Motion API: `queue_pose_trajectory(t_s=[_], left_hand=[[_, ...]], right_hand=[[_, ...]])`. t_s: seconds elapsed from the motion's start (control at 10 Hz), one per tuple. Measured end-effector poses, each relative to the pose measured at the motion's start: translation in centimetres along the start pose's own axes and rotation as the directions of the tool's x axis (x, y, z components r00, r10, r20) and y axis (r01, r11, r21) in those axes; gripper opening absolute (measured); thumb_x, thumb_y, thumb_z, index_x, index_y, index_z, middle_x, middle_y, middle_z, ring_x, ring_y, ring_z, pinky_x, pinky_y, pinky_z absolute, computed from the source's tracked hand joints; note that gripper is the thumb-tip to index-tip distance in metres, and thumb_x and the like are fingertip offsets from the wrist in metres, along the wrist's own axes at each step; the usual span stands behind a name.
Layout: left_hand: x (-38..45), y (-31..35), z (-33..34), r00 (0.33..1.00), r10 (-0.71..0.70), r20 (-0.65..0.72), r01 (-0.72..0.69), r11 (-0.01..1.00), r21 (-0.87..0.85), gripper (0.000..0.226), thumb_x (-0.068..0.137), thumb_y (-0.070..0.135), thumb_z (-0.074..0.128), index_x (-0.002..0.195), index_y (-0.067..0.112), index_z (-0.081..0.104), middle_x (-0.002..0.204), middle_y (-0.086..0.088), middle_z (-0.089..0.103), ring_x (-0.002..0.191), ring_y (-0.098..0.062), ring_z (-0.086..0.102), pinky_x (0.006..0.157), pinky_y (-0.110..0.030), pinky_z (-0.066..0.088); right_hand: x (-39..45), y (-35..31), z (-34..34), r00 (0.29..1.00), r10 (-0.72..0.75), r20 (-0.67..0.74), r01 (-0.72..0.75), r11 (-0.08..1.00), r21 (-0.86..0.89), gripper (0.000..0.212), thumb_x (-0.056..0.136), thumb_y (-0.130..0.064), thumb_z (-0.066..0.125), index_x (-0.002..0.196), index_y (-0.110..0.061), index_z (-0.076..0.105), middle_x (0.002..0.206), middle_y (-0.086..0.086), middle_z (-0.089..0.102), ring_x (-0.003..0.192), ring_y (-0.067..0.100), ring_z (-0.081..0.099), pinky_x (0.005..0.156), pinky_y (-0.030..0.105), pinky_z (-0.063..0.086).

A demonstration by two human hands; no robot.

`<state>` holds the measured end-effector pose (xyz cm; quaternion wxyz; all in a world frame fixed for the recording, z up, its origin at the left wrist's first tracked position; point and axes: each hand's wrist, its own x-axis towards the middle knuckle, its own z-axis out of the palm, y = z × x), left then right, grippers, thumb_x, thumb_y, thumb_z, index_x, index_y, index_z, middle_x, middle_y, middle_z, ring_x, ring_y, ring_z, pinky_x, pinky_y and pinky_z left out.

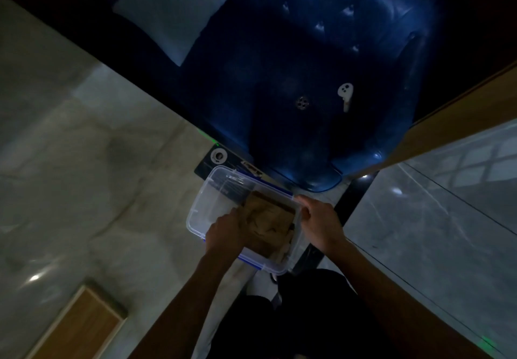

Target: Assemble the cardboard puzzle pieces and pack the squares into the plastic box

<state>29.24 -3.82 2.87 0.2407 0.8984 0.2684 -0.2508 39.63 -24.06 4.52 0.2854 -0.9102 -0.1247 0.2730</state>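
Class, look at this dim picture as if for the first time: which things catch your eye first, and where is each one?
A glossy blue tufted sofa fills the top centre, with a pale cushion at its left end. Below it, near the middle, sits a clear plastic box holding brown cardboard squares. The left hand reaches into the box onto the cardboard while the right hand grips its right rim.

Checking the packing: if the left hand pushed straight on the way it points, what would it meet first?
Probably the cardboard squares that the left hand already reaches inside the plastic box; depth is unclear in the dim light.

Head cam, steep downward, close.
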Motion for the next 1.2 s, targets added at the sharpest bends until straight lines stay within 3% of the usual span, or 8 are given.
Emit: queue_pose_trajectory(t_s=[0.2, 0.3, 0.5, 0.6, 0.7, 0.8, 0.9, 1.2], left_hand=[[0.0, 1.0, 0.3, 1.0, 0.0, 0.027, -0.001, 1.0, 0.031, 0.033, 0.099, 0.026, 0.048, 0.127, 0.007, 0.047, 0.117, -0.014, 0.063, 0.106, -0.029, 0.064, 0.091, -0.04, 0.053], [-0.5, 1.6, 0.5, 0.998, -0.007, 0.059, 0.004, 0.999, 0.041, 0.046, 0.098, 0.028, 0.051, 0.136, 0.005, 0.037, 0.123, -0.014, 0.059, 0.11, -0.031, 0.063, 0.093, -0.043, 0.053], [-1.1, 1.9, -1.6, 0.992, 0.042, 0.116, 0.0, 0.94, -0.34, 0.069, 0.083, 0.044, 0.053, 0.141, 0.011, 0.038, 0.132, -0.012, 0.053, 0.117, -0.029, 0.055, 0.099, -0.043, 0.047], [-1.7, 1.5, -1.6, 0.996, 0.085, 0.022, -0.078, 0.973, -0.216, 0.065, 0.086, 0.04, 0.049, 0.143, 0.013, 0.037, 0.138, -0.012, 0.046, 0.123, -0.031, 0.047, 0.103, -0.043, 0.043], [-4.1, -0.3, -0.2, 0.992, 0.005, -0.128, -0.019, 0.994, -0.106, 0.071, 0.094, 0.038, 0.047, 0.152, 0.007, 0.022, 0.16, -0.019, 0.02, 0.148, -0.035, 0.016, 0.12, -0.045, 0.019], [-6.2, -1.9, 0.7, 0.969, -0.024, -0.245, 0.007, 0.998, -0.07, 0.071, 0.097, 0.042, 0.044, 0.154, 0.009, 0.017, 0.164, -0.015, 0.007, 0.151, -0.032, 0.0, 0.123, -0.044, 0.011], [-9.6, -4.5, 2.1, 0.971, -0.033, -0.239, 0.008, 0.995, -0.104, 0.071, 0.097, 0.04, 0.045, 0.156, 0.014, 0.013, 0.164, -0.006, -0.005, 0.15, -0.018, -0.001, 0.122, -0.037, 0.015], [-17.9, -10.0, 5.4, 0.979, -0.195, 0.051, 0.199, 0.976, -0.092, 0.069, 0.101, 0.041, 0.037, 0.157, 0.014, 0.007, 0.165, -0.009, -0.005, 0.152, -0.022, 0.0, 0.12, -0.034, 0.014]], right_hand=[[0.6, 0.1, -0.6, 0.998, -0.01, 0.063, 0.012, 1.0, -0.029, 0.039, 0.099, -0.012, 0.045, 0.133, -0.021, 0.06, 0.123, 0.004, 0.069, 0.095, 0.013, 0.069, 0.084, 0.028, 0.055], [0.9, 0.2, -0.8, 0.996, -0.007, 0.089, 0.01, 0.999, -0.03, 0.04, 0.097, -0.011, 0.046, 0.133, -0.019, 0.06, 0.127, 0.005, 0.068, 0.109, 0.015, 0.066, 0.093, 0.028, 0.051], [1.2, 0.1, -0.9, 0.994, 0.041, 0.099, -0.042, 0.999, 0.005, 0.035, 0.098, -0.014, 0.048, 0.129, -0.018, 0.063, 0.125, 0.003, 0.069, 0.104, 0.011, 0.066, 0.087, 0.024, 0.049], [1.2, -0.2, -0.9, 0.991, 0.063, 0.116, -0.061, 0.998, -0.021, 0.035, 0.098, -0.019, 0.049, 0.131, -0.019, 0.06, 0.128, 0.004, 0.067, 0.11, 0.015, 0.065, 0.091, 0.029, 0.05], [0.4, -1.4, -0.6, 0.991, 0.079, 0.112, -0.072, 0.995, -0.062, 0.049, 0.096, -0.029, 0.054, 0.142, -0.019, 0.044, 0.139, 0.01, 0.056, 0.125, 0.026, 0.053, 0.102, 0.044, 0.046], [-0.5, -3.1, -0.2, 0.999, 0.016, 0.051, -0.008, 0.988, -0.155, 0.055, 0.095, -0.033, 0.054, 0.146, -0.019, 0.037, 0.149, 0.014, 0.043, 0.136, 0.033, 0.037, 0.108, 0.05, 0.038], [-1.7, -6.6, 1.3, 0.975, -0.217, 0.041, 0.219, 0.925, -0.311, 0.059, 0.092, -0.035, 0.057, 0.146, -0.018, 0.039, 0.151, 0.019, 0.039, 0.14, 0.038, 0.03, 0.11, 0.056, 0.033], [-5.3, -14.5, 7.0, 0.86, -0.488, 0.151, 0.491, 0.707, -0.509, 0.058, 0.083, -0.035, 0.065, 0.137, -0.018, 0.052, 0.142, 0.019, 0.05, 0.133, 0.04, 0.042, 0.104, 0.053, 0.036]])
